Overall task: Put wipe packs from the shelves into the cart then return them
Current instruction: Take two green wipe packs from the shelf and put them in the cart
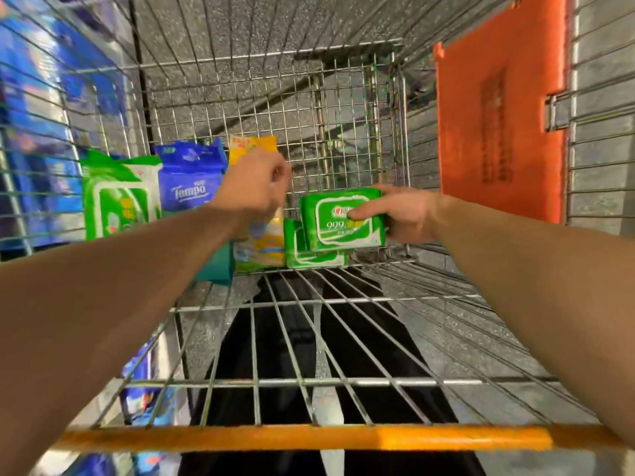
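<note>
Inside the wire cart (343, 383), my right hand (402, 214) grips a small green wipe pack (343, 221) by its right end, thumb on its face, just above another green pack (309, 259) lying on the cart floor. My left hand (251, 187) is blurred, fingers curled in front of a yellow pack (254, 146); whether it holds that pack is unclear. A blue Tempo pack (189, 180) and a large green-and-white pack (117, 197) stand along the cart's left side. A teal pack (216, 269) peeks from under my left forearm.
The cart's orange handle bar (309, 438) runs across the bottom of the view. An orange plastic flap (498, 115) hangs on the cart's right wall. Blue packaged goods (34, 115) on shelves show through the left wires. A grey speckled floor lies below.
</note>
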